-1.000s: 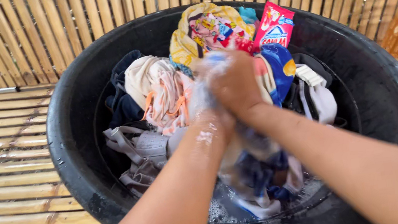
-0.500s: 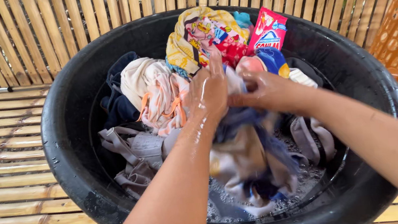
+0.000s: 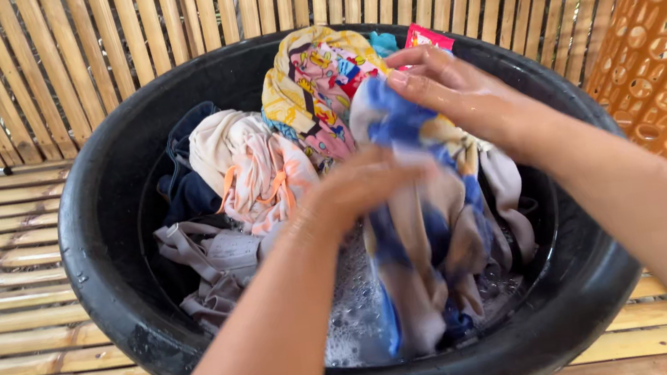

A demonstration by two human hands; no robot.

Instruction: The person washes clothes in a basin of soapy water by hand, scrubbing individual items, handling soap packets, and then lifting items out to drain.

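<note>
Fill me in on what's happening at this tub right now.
A person is hand-washing clothes in a black tub on a bamboo floor. The right hand holds up the top of a wet blue and beige garment, and the left hand grips it lower down, above soapy water. More clothes are heaped in the tub, with an orange basket beside it.

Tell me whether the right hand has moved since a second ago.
Yes. The right hand has risen toward the far rim of the black tub, near the red packet, lifting the top of the blue and beige cloth.
</note>
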